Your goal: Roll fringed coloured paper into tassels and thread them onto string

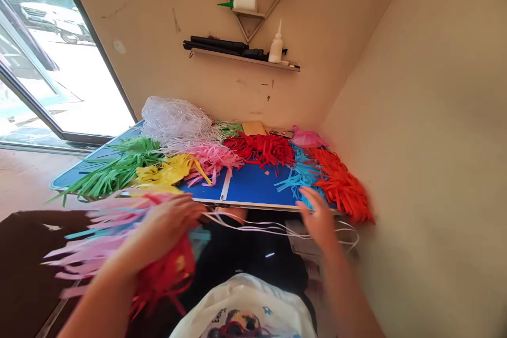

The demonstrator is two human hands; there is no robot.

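Note:
My left hand [172, 222] is closed around a bundle of fringed tassels [99, 222] in pink, blue and red, held over my lap at the table's front edge. Long white cords [257, 228] run from the bundle to the right and end in a loop beyond my right wrist. My right hand [319, 222] is raised by the cords, its fingers apart, just in front of the light blue tassels [303, 171]. Whether the cords touch this hand is hard to tell.
On the blue folding table [253, 187] lie green [114, 166], yellow [166, 170], pink [214, 158], red [263, 149] and orange-red fringes [340, 182], plus a tangle of white cord [174, 121]. A shelf [245, 58] holds a glue bottle [276, 47]. A brown box [27, 253] stands left.

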